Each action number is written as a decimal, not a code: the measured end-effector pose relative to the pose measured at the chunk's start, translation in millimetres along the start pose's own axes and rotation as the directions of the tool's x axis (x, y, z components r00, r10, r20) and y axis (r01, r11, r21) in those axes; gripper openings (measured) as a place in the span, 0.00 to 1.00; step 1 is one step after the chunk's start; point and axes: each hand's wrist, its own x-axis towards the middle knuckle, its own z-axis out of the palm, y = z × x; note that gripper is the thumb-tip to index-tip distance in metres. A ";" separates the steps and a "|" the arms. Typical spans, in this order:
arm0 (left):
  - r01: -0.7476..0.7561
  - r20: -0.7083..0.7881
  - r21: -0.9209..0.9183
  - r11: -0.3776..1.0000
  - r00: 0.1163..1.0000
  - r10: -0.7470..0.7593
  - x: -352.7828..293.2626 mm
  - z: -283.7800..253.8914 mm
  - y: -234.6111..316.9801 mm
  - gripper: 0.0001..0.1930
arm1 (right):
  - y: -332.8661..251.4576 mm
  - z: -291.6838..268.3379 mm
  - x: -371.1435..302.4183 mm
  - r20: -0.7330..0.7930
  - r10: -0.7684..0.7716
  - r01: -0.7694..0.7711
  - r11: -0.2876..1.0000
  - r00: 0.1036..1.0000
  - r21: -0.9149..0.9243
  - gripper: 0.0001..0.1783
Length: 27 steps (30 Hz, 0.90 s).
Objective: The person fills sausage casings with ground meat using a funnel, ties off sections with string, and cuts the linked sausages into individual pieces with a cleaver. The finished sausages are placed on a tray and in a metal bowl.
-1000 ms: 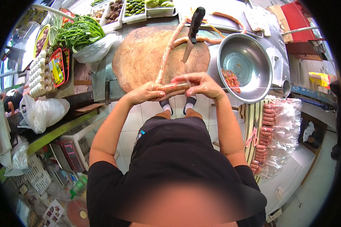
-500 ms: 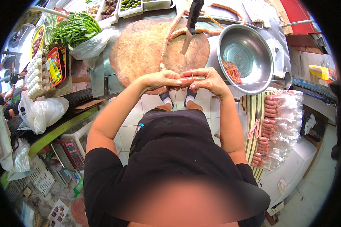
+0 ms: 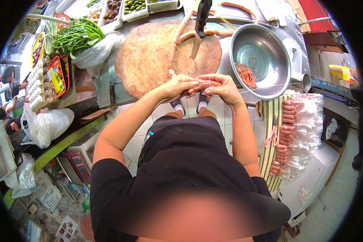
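Note:
My left hand [image 3: 182, 86] is closed around one end of a pink sausage link [image 3: 206, 84], in front of the round wooden chopping board [image 3: 145, 52]. My right hand [image 3: 225, 89] is closed at the link's other end, thumb and fingers pinching a thin white string [image 3: 209, 89] that crosses the sausage. From there the string runs off to the right, past the front of the steel bowl. A long filled sausage casing [image 3: 175, 46] trails from my left hand across the board. A black-handled knife [image 3: 201, 23] stands tilted, tip down on the board.
Right of the board, the steel bowl [image 3: 284, 60] holds some reddish meat [image 3: 246, 76]. Tied sausages [image 3: 285, 133] in clear bags and pink scissors [image 3: 272, 137] lie on a striped cloth at my right. Greens [image 3: 78, 38], eggs [image 3: 38, 90] and a plastic bag [image 3: 48, 123] are left.
Both hands have shifted slightly, and my right fingers now draw together on the string across the sausage. The string's loop stands less high over the link. Slight view shift.

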 end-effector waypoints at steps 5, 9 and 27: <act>0.071 -0.012 -0.092 0.993 0.997 -0.072 5.5 -3.6 -2.6 0.16 | -0.8 -2.9 1.1 -0.010 0.013 -0.014 1.000 1.000 -0.005 0.27; 0.035 -0.016 -0.185 0.982 0.999 -0.038 6.3 -4.4 -1.2 0.14 | -0.6 -1.6 1.3 -0.035 0.009 -0.008 1.000 0.999 0.011 0.29; 0.160 -0.253 0.960 0.232 0.848 0.466 -3.0 21.9 -15.8 0.18 | 17.0 -3.4 3.6 -0.129 0.033 -0.029 0.999 0.991 0.030 0.13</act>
